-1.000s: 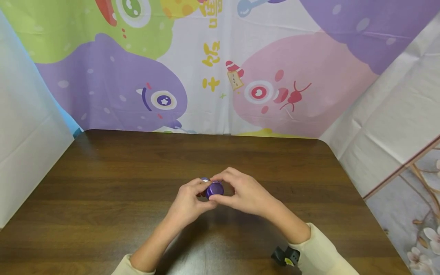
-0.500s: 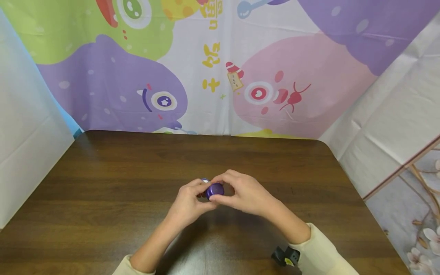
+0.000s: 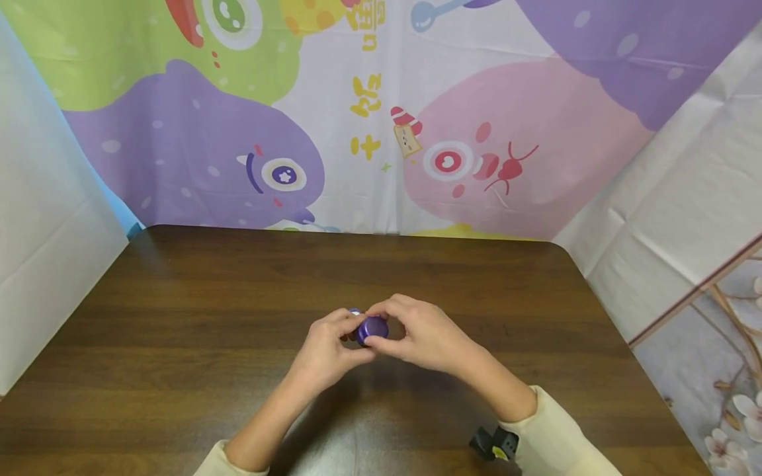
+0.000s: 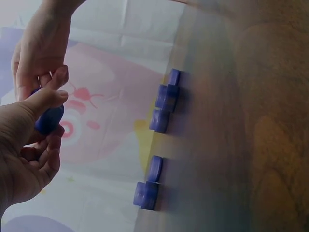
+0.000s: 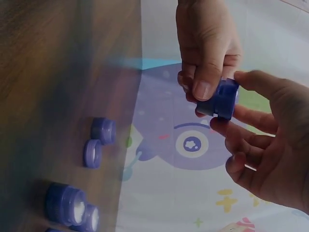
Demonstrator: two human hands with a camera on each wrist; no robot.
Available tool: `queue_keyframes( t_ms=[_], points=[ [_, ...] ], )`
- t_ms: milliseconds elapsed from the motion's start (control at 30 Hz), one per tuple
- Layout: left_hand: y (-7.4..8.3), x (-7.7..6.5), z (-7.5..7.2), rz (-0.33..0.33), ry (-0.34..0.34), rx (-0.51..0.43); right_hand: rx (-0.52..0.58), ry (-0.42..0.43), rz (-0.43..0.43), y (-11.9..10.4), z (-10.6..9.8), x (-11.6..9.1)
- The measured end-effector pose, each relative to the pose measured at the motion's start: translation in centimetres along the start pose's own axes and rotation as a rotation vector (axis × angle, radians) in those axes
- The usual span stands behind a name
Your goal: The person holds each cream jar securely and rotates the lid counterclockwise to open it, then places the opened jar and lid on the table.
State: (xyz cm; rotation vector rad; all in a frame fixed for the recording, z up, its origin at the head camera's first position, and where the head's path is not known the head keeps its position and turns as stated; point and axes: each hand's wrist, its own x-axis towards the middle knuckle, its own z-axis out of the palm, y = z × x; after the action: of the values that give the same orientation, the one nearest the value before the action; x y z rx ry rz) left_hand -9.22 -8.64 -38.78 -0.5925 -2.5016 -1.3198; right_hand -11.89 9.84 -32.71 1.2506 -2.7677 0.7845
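Both hands meet over the middle of the table on one small purple jar (image 5: 207, 107). Its shiny round lid (image 3: 373, 330) faces up toward the head camera. My left hand (image 3: 324, 345) pinches the jar's body, thumb along its side in the right wrist view. My right hand (image 3: 425, 332) holds the lid by its rim between thumb and fingertips. On the table beyond the hands stand more purple jars, one open jar (image 5: 66, 203) showing white at its mouth. Near them a loose purple lid (image 5: 92, 153) stands beside another jar (image 5: 103, 130).
In the left wrist view several purple jars and lids, such as a jar (image 4: 160, 121) and a lid (image 4: 155, 168), sit in a loose row on the dark wooden table (image 3: 178, 370). A cartoon-printed cloth (image 3: 357, 185) hangs behind the table's far edge. A black device (image 3: 495, 443) is at the right sleeve.
Both hands keep nearly the same place and grip on the jar; only the right fingers and the lid shift very slightly.
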Motion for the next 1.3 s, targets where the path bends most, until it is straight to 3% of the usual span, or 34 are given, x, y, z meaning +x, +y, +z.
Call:
queue_keyframes(
  t_ms=[200, 467, 700, 967, 1167, 1300],
  points=[
    [-0.03, 0.00, 0.13, 0.021, 0.000, 0.006, 0.062, -0.106, -0.047, 0.21, -0.16, 0.04],
    [0.04, 0.11, 0.12, 0.011, -0.007, 0.009, -0.001, -0.010, -0.029, 0.32, 0.11, -0.02],
    [0.14, 0.04, 0.08, 0.009, -0.009, 0.011, 0.076, -0.098, -0.061, 0.27, -0.03, 0.01],
    [0.13, 0.14, 0.10, 0.010, -0.001, 0.021, 0.014, 0.035, -0.011, 0.21, 0.02, -0.11],
    [0.11, 0.09, 0.16, 0.012, 0.007, 0.015, 0.042, -0.064, -0.077, 0.24, -0.25, -0.11],
    [0.16, 0.12, 0.10, 0.020, 0.005, 0.026, 0.043, -0.037, -0.057, 0.18, -0.33, -0.16]
  ],
)
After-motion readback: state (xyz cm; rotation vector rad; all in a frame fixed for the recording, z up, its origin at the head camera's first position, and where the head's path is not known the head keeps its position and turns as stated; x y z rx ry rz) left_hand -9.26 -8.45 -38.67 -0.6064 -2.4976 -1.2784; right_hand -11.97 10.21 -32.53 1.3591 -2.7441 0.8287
